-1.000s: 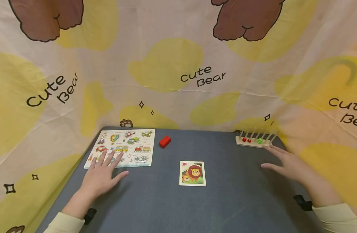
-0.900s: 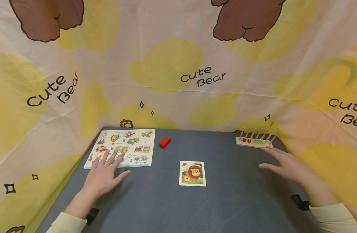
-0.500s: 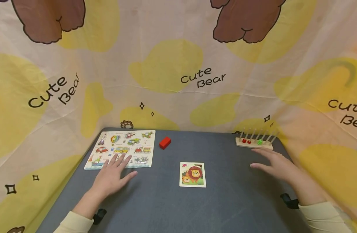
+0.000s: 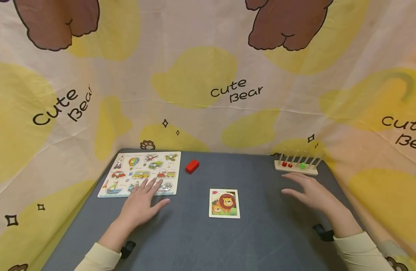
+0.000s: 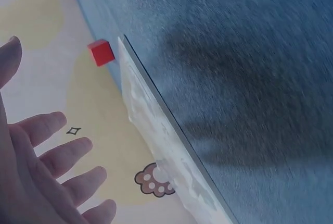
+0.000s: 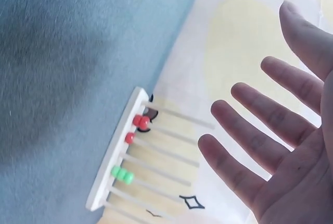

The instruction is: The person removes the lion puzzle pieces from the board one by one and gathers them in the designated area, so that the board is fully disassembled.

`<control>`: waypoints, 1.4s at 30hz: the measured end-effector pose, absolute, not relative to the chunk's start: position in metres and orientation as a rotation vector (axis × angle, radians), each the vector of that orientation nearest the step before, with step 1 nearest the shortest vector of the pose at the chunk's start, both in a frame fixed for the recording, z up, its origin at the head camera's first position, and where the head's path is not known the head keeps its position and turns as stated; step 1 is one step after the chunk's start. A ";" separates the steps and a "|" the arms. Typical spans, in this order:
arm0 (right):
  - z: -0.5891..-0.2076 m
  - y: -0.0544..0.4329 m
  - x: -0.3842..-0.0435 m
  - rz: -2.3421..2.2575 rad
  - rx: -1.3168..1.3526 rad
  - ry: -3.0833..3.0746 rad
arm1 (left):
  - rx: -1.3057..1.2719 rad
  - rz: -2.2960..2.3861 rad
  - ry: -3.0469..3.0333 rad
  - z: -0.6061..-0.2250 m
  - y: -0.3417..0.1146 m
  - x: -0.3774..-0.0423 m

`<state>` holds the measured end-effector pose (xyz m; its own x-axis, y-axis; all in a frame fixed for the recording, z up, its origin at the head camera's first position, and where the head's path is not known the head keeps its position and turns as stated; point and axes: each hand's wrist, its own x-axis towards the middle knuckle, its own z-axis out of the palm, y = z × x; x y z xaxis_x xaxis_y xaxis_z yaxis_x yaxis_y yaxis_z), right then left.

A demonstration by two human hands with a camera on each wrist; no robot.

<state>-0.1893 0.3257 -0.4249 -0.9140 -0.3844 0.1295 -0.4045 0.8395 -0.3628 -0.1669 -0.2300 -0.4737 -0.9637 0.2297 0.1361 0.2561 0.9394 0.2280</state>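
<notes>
My left hand (image 4: 140, 205) hovers palm down with fingers spread, its fingertips overlapping the near edge of the vehicle puzzle board (image 4: 126, 165) in the head view. Nothing is in it. My right hand (image 4: 313, 192) is also held out with fingers extended and nothing in its grasp, just in front of the wooden bead counting rack (image 4: 296, 168). That rack has several upright pegs with red and green beads on a few of them. Between the hands lies a small lion picture puzzle (image 4: 224, 203). A red block (image 4: 192, 166) sits right of the puzzle board.
The dark grey table (image 4: 208, 248) backs onto a hanging cloth (image 4: 194, 75) printed with bears and yellow patches. The cloth also rises along the left and right sides. Black straps circle both wrists.
Both hands have drifted inward toward the middle, the left one to the right and the right one to the left. The objects on the table stay where they were.
</notes>
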 end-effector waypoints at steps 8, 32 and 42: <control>-0.436 0.309 -0.193 0.643 0.667 -2.934 | -0.349 -0.439 -3.002 -0.481 -0.214 -0.169; -0.464 0.236 -0.205 0.812 0.798 -2.862 | -0.426 -0.605 -3.004 -0.482 -0.159 -0.182; -0.470 0.208 -0.209 0.918 0.807 -2.869 | -0.484 -0.776 -2.996 -0.491 -0.130 -0.183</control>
